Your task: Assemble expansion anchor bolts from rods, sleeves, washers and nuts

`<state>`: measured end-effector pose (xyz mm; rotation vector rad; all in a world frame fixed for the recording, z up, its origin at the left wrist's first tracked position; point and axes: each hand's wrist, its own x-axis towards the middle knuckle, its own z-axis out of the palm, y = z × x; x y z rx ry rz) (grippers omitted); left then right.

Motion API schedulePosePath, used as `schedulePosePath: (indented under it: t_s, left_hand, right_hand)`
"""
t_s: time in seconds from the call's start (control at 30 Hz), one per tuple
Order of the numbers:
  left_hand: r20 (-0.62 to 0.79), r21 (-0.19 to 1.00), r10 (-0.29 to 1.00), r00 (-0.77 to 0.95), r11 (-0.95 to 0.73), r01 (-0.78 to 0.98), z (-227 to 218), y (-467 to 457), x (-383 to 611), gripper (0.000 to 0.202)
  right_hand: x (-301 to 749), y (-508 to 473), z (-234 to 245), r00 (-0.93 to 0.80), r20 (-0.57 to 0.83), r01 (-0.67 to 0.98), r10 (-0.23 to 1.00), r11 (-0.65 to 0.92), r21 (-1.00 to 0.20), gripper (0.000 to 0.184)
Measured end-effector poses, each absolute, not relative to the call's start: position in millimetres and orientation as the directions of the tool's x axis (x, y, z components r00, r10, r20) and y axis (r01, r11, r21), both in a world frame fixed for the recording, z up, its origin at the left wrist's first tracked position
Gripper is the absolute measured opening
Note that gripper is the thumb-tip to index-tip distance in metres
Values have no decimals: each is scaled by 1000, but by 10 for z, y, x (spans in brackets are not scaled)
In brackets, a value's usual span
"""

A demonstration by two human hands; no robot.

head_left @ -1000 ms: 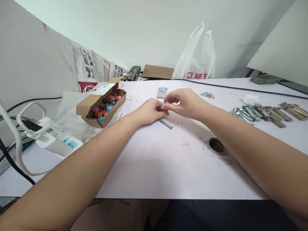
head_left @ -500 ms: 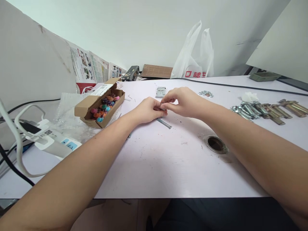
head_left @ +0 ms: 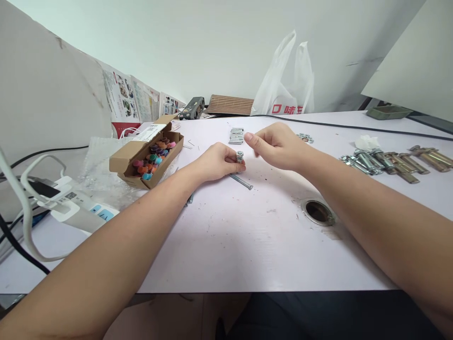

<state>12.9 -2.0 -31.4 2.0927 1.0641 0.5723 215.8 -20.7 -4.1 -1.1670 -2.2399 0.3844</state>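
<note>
My left hand (head_left: 215, 163) rests on the white table (head_left: 247, 236), fingers closed around a metal bolt (head_left: 240, 181) whose top end, with a small nut or sleeve (head_left: 239, 156) on it, sticks up beside the thumb. The bolt's shaft points toward me along the table. My right hand (head_left: 278, 144) hovers just right of that top end, a little apart from it, fingers curled with thumb against forefinger; I cannot make out anything in them. Behind the hands lies a small stack of metal sleeves (head_left: 236, 135).
A cardboard box of coloured caps (head_left: 148, 153) sits left, with a power strip (head_left: 74, 208) and cables beyond. Assembled anchor bolts (head_left: 385, 160) lie right, loose nuts (head_left: 305, 138) behind, a round hole (head_left: 317, 211) in the table, a plastic bag (head_left: 286, 89) at the back.
My right hand has drawn away from the bolt's top end, up and to the right, leaving the small part on it exposed. My left hand has kept its grip.
</note>
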Motion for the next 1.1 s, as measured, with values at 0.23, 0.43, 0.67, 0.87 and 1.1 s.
schedulePosePath:
  t_s: [0.23,0.43,0.67,0.87,1.1]
  left_hand:
    - [54,759,819,571,-405,510,-301,-35,136,26]
    - [38,751,833,552,-388,534,-303,-22,133,26]
    - [23,744,831,556,-386,546,-298,-24,141,28]
    - [48,748,821,570,-407,524,-342,16,122,29]
    - [68,750,815,575,-422,509,-348,18,136,17]
  right_hand:
    - [2145,-190,-68,-290,352,655,890,453,-605,71]
    - [2155,-173,-119,-460,316,562,830,547,-620,69]
    - [2160,-183,-89,-352,392,566,850,527,-634,61]
    - [2113,-226,-82,-334,362,605,870,493,-625,62]
    - [2074,-225,-138,-453,253,689,855,515,-510,24]
